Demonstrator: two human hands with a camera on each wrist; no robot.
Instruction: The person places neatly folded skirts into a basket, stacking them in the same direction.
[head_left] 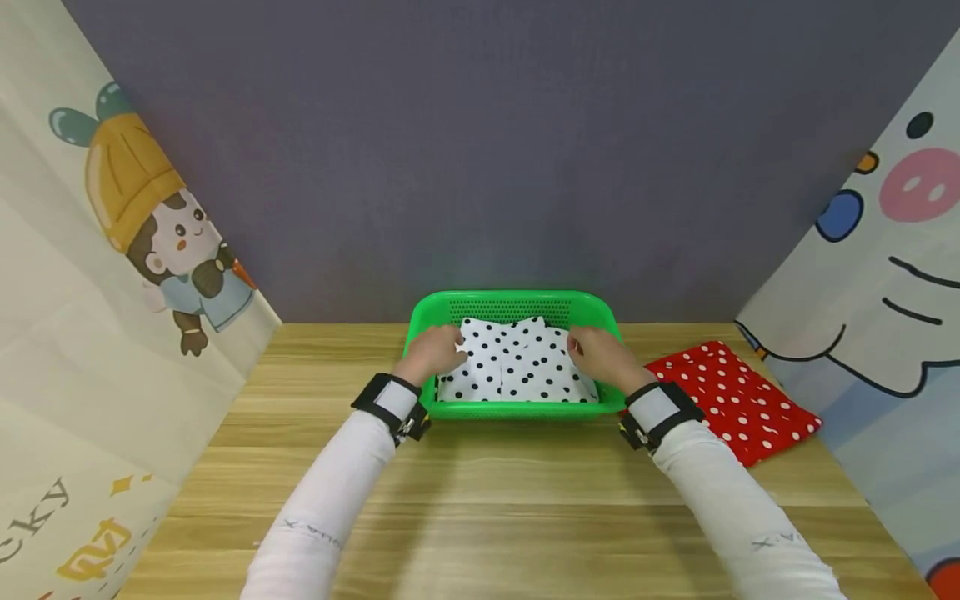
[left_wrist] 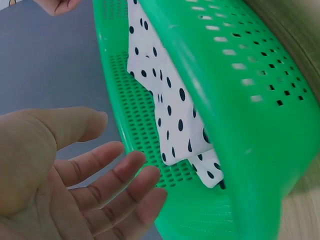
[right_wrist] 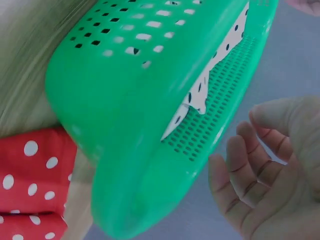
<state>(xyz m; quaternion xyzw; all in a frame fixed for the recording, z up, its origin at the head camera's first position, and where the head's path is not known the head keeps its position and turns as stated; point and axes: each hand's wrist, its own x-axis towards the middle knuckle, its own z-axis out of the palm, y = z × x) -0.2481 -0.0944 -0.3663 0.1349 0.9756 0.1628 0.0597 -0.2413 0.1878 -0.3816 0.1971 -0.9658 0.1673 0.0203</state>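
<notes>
A white cloth with black dots lies inside a green plastic basket with perforated walls. Over the basket's left side is my left hand; in the left wrist view its fingers are spread and loosely bent, holding nothing. My right hand is over the right side. The right wrist view shows its fingers relaxed and slightly curled near the green rim, with nothing between them and the thumb. The cloth's edges look folded and uneven within the basket.
A red cloth with white dots lies flat on the wooden table, right of the basket and partly behind my right forearm. A grey wall rises behind the basket. Printed cartoon sheets line both sides.
</notes>
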